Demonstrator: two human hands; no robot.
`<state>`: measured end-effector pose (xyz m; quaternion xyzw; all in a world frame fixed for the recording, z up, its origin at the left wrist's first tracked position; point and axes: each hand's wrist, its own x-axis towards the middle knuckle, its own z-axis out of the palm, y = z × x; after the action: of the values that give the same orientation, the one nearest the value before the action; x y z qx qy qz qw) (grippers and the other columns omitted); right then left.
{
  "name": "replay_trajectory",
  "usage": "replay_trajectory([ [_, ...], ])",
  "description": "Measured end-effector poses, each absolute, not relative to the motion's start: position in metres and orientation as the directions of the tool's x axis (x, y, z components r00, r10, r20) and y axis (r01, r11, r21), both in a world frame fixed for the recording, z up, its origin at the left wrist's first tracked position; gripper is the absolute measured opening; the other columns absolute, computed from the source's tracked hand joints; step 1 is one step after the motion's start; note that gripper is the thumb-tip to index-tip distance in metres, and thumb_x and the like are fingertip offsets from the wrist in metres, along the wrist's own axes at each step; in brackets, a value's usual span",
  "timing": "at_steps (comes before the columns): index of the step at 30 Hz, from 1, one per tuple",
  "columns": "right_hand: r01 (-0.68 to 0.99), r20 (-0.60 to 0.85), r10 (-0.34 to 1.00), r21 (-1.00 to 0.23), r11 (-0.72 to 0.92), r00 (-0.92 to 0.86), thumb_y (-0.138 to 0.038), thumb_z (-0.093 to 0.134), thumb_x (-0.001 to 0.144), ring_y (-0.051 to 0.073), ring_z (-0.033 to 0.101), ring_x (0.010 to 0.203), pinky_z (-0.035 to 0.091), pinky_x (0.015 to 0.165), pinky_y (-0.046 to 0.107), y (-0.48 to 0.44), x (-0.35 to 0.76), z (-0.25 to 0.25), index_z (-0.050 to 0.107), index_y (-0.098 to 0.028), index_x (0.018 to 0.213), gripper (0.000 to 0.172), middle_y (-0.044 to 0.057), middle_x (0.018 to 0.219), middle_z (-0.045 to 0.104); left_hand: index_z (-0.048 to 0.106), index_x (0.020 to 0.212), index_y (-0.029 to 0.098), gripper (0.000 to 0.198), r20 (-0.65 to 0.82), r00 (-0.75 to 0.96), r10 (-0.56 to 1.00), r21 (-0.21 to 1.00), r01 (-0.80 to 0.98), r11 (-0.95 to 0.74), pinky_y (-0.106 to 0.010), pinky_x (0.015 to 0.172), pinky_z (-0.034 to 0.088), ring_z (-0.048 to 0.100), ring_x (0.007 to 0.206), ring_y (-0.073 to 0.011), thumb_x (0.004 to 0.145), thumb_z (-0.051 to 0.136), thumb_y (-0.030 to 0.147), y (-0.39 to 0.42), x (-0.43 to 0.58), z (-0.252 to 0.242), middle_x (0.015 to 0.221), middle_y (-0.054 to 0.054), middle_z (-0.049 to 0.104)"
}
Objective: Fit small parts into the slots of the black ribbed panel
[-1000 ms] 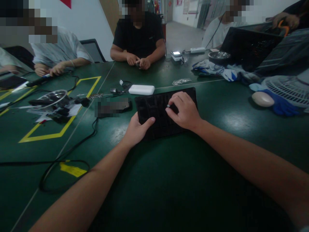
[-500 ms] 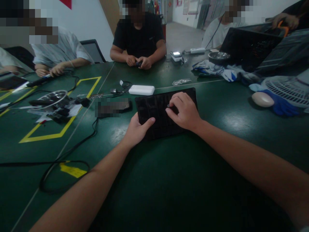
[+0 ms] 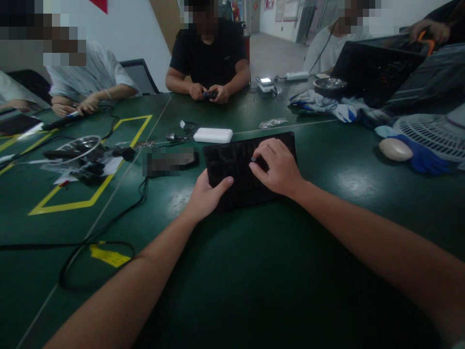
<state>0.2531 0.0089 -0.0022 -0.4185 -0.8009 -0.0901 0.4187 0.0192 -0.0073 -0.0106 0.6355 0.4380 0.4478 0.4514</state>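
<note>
- Green worktop (image 3: pixel 290 291).
- Left grip (image 3: pixel 205 196) grasps black tray (image 3: pixel 236 194).
- Right grip (image 3: pixel 278 167) pinches small piece (image 3: pixel 253 159) over it.
- Likely step: handling the piece; next move calls for steadiness.

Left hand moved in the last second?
No. The left hand holds the black tray in the same place, judged against the white box.

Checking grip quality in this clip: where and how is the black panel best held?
Probably by the near left corner of the black panel, from the left: it is flat and rectangular, so a thumb on top suits, as the left hand shows. The right hand covers its right part.
</note>
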Motion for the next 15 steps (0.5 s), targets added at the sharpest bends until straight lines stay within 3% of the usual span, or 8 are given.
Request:
replay_trajectory([
  [15,0.743,0.74,0.6,-0.212,0.635,-0.303,-0.029,0.057,0.092,0.025,0.055,0.097,0.043,0.087,0.042,0.0089,0.2536,-0.0026,0.058,-0.024,0.095,0.006,0.007,0.103,0.062,0.063,0.125,0.017,0.054,0.171,0.21,0.963,0.97,0.136,-0.202,-0.053,0.106,0.053,0.067,0.122,-0.0337,0.083,0.08,0.046,-0.0073,0.0182,-0.0134,0.129,-0.014,0.072],
])
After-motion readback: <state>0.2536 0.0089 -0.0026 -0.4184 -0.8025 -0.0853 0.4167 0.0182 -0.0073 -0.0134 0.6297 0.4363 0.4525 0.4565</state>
